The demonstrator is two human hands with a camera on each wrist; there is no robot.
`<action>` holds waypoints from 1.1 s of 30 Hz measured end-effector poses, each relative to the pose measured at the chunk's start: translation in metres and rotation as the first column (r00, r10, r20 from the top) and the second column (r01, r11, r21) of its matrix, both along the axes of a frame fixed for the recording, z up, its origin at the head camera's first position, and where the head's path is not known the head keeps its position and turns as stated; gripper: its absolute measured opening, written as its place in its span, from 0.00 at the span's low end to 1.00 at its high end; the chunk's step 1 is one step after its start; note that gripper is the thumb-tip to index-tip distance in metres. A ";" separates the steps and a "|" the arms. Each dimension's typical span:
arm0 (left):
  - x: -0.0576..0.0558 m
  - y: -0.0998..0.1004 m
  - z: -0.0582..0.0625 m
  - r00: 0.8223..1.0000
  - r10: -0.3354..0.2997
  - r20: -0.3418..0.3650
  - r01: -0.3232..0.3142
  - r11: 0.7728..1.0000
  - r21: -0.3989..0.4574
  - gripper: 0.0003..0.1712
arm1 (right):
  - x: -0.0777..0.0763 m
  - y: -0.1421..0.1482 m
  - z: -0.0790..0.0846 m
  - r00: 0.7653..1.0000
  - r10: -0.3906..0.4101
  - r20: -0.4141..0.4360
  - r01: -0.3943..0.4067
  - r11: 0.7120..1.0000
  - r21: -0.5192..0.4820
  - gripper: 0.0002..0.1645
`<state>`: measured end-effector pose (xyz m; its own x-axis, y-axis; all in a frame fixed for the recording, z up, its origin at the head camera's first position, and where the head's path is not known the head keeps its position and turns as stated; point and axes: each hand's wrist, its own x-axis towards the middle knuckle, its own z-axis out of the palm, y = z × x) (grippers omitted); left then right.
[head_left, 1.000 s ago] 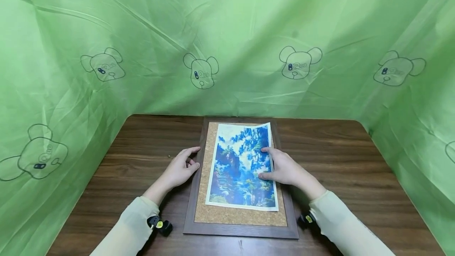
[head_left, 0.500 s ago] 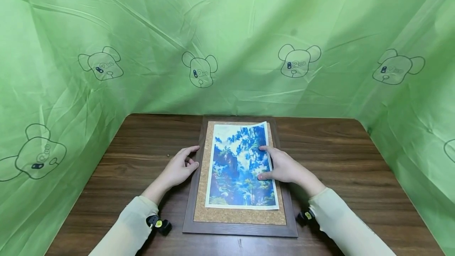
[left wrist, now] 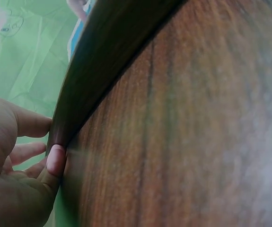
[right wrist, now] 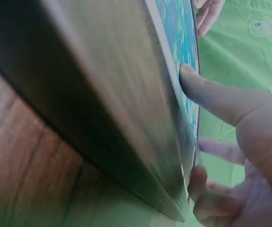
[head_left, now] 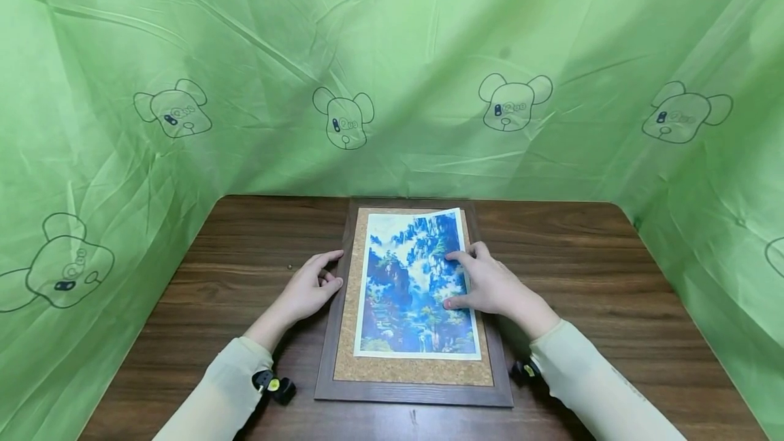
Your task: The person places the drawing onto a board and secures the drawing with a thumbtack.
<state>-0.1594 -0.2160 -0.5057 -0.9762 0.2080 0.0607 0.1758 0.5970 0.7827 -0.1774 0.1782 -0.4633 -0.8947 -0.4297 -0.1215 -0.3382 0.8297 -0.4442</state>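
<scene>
A printed blue landscape picture (head_left: 407,284) lies on a cork board (head_left: 410,371) with a dark wooden frame, in the middle of the table. Its upper right corner lifts slightly. My left hand (head_left: 306,289) rests at the frame's left side, the thumb (left wrist: 56,160) and fingertips touching its edge in the left wrist view. On the other side my right hand (head_left: 496,286) reaches over the frame. Its thumb (right wrist: 206,94) touches the picture near the right border, and the index finger lies on the print farther back. The other fingers of that hand are curved beside the frame.
The brown wood-grain table (head_left: 582,257) spreads out on both sides of the board. Green cloth (head_left: 416,33) printed with bear-head outlines hangs behind it and on both sides. Black wrist cameras sit under both sleeves.
The picture's top has shifted left, so it lies straighter on the cork. The right hand's remaining fingers have risen into sight behind the index finger. My left hand keeps its place at the frame.
</scene>
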 end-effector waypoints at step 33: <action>-0.008 -0.099 0.008 0.961 0.209 -0.180 -0.250 0.937 -0.246 0.20 | 0.013 0.014 -0.018 0.990 0.064 -0.129 -0.061 0.998 0.026 0.55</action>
<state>-0.1677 -0.3151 -0.4977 -0.9832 0.0080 0.1824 0.1118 0.8160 0.5672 -0.1644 0.1926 -0.4808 -0.8751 -0.4836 -0.0160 -0.4432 0.8143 -0.3747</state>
